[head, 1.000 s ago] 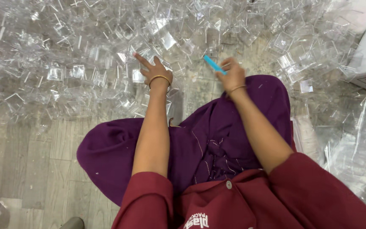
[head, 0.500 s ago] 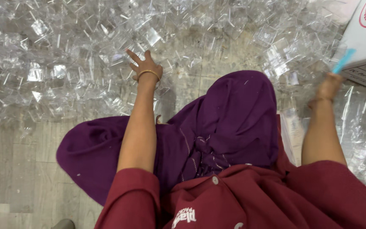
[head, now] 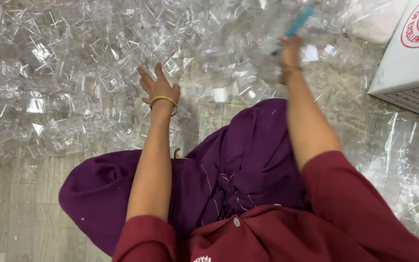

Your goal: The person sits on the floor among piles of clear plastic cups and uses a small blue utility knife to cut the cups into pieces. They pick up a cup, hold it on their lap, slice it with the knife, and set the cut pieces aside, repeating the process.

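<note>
Pale wood-look floor (head: 20,208), seen from the head camera looking straight down; I sit on it, purple skirt (head: 238,165) spread over my lap, maroon sleeves at the bottom edge. A wide heap of clear plastic boxes (head: 73,87), small and square, covers the floor from the left edge across the top. A white carton (head: 408,58) stands at the upper right; crumpled clear plastic sheeting (head: 403,165) lies below it.

Handling, as I judge it: the boxes look thin-walled and very light, stiff but brittle, with glossy, slippery faces. They would slide or scatter under a push and could crack if squeezed. Best hold is probably across two opposite walls or over a rim, with light pressure.

Left hand (head: 160,90): arm stretched straight forward, palm down, fingers spread and flat on the near edge of the heap, a gold bangle (head: 163,100) at the wrist. It touches boxes but has closed on none; one open square box (head: 112,80) lies just beside the fingertips.

Right hand (head: 289,48): arm raised forward, somewhat blurred. The fingers are curled tight around a slim teal tool (head: 298,20), which slants up and to the right above the heap. What kind of tool it is, I cannot tell.
</note>
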`<state>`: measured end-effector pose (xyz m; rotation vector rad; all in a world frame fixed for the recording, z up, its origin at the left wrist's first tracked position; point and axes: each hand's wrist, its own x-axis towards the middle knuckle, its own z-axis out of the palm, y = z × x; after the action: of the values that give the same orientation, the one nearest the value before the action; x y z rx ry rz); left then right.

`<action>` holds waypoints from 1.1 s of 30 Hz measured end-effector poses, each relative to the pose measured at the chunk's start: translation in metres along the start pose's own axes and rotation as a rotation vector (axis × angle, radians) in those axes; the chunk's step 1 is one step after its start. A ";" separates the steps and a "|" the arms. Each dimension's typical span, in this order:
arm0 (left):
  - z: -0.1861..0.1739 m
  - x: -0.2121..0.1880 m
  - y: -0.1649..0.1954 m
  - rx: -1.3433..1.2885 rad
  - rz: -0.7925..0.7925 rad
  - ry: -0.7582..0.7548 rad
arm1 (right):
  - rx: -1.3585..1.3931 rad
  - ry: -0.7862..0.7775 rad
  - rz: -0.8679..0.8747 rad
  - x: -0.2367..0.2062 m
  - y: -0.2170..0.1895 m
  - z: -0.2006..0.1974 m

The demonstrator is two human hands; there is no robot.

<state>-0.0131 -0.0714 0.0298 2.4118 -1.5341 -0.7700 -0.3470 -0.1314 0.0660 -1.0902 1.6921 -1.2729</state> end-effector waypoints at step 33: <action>0.038 -0.015 0.032 0.806 0.967 0.110 | -0.060 -0.157 0.326 -0.022 0.011 0.049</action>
<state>-0.0630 -0.0680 0.0154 1.5623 -2.9209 0.2265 -0.2966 -0.1257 0.0453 -0.8788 1.7131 -0.9129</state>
